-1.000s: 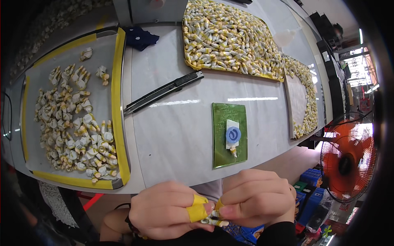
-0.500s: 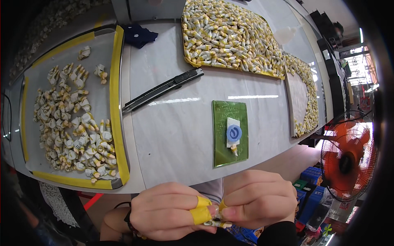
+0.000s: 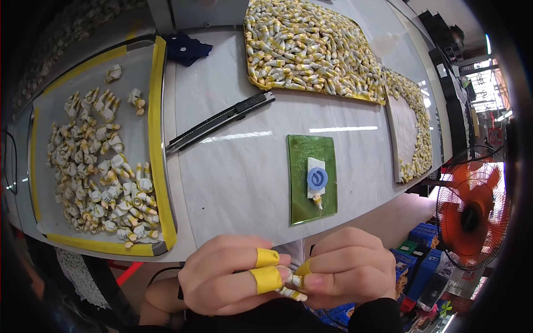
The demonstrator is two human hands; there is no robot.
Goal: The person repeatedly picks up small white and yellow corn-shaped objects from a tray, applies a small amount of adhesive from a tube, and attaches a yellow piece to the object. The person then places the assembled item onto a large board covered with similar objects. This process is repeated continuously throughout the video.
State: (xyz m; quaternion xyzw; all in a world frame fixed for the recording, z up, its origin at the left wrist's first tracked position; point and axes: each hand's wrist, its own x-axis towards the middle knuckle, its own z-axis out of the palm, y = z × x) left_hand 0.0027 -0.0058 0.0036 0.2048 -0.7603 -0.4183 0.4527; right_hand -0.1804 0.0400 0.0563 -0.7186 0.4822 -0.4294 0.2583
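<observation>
Both hands closed on one small white-and-yellow part at the near table edge; batch work judged partly complete.

The left hand (image 3: 236,280), with yellow tape on two fingers, and the right hand (image 3: 347,269), one fingertip taped, were curled together and pinched a small white-and-yellow part (image 3: 290,292) between them, just below the table (image 3: 239,172) edge. Just beyond the hands lay a green mat (image 3: 300,194) bearing one like part with a blue round cap (image 3: 317,178). A black utility knife (image 3: 219,122) lay further out. The yellow-edged tray (image 3: 158,166) on the left held a loose, thin scatter of parts; the far tray (image 3: 311,44) was packed full, and the right-hand tray (image 3: 402,127) was filled only round its rim. Which stock was finished could not be told.
</observation>
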